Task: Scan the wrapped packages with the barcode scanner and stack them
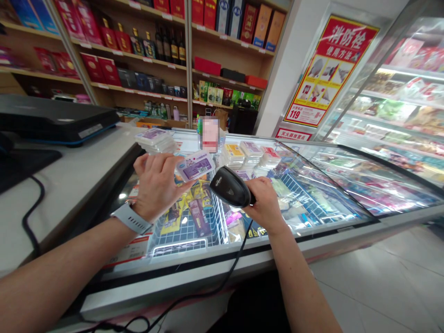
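Note:
My left hand point(156, 185), with a pale watch band on its wrist, grips a flat clear plastic box point(196, 166) by its left end. The box has a purple and white label with a barcode and is tilted toward me. In my right hand point(264, 203) is a black barcode scanner point(231, 187), its head pointing left at the box. The scanner's cord hangs down over the freezer's front edge. Stacked boxes with purple labels point(156, 140) stand behind my left hand. Further stacks, with yellow point(234, 155), purple point(251, 152) and red labels point(268, 157), stand beyond the scanner.
Beneath my hands is a glass-topped chest freezer point(342, 194) with wire baskets of wrapped goods. A white counter point(69, 185) with a black device point(58, 118) lies left. Shelves of bottles and gift boxes point(145, 51) stand behind. A lit display fridge point(405, 97) is at right.

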`<state>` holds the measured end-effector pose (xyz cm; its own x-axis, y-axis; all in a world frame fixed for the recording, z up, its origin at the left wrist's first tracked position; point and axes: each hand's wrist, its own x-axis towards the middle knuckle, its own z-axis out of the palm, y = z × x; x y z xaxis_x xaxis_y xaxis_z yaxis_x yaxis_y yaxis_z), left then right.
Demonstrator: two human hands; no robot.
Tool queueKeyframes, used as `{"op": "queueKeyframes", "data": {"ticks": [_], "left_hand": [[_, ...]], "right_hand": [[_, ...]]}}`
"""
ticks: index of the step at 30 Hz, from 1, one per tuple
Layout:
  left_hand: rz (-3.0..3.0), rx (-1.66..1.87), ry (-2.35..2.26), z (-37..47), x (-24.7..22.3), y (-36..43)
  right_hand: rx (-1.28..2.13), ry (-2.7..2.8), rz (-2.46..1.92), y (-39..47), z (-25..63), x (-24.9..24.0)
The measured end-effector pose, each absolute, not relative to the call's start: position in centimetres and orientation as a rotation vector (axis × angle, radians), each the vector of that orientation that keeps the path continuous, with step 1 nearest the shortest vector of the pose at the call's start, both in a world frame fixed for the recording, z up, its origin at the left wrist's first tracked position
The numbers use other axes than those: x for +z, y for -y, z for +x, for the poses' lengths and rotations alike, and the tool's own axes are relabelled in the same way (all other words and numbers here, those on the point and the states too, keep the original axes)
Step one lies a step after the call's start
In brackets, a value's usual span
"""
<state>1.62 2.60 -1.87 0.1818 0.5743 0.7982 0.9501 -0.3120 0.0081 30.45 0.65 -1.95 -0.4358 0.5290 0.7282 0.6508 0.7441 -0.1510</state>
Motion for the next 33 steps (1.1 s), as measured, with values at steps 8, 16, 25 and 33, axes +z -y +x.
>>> {"op": "queueKeyframes", "data": {"ticks": [8, 16, 25, 33], "left_hand": [[-1.963, -0.982, 1.405, 1.6, -1.8, -2.5], [-1.979, -0.98, 1.431, 1.7, -1.7, -2.3], [-1.953, -1.004, 1.606, 1.2, -1.5, -3.0], [-1.926, -0.804, 1.963, -0.8, -1.1, -5.0]], "right_hand": [[-0.185, 2.158, -0.899, -0.7, 30.4, -1.9], [-0.199, 2.159, -0.901, -0.6, 30.5, -1.8], [-0.228, 2.119, -0.923, -0.6, 30.6, -1.8], [-0.282, 2.03, -0.916, -0.7, 30.9, -1.8]]}}
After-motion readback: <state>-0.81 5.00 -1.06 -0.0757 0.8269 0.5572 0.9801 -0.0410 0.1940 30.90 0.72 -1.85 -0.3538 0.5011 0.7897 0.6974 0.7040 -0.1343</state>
